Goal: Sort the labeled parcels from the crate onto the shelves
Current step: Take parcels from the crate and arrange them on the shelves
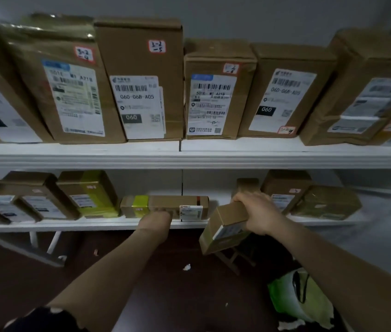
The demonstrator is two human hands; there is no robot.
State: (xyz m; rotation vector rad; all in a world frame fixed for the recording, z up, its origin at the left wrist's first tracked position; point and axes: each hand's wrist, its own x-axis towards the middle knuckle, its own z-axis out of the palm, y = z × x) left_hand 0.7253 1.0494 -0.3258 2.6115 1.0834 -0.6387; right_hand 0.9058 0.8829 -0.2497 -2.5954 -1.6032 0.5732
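My right hand (pixel 260 215) grips a small brown cardboard parcel (pixel 225 227) from above, holding it tilted just in front of the lower shelf (pixel 93 226), label facing down and forward. My left hand (pixel 157 219) presses against the front of a long flat brown parcel (pixel 177 207) lying on the lower shelf; its fingers are hidden against the box. The upper shelf (pixel 189 156) holds a row of upright labeled cardboard parcels (pixel 213 92).
More parcels fill the lower shelf at left (pixel 89 195) and right (pixel 326 200). A gap lies on the lower shelf beside the long parcel. A green and white bag (pixel 292 295) sits on the dark floor at lower right. Paper scraps litter the floor.
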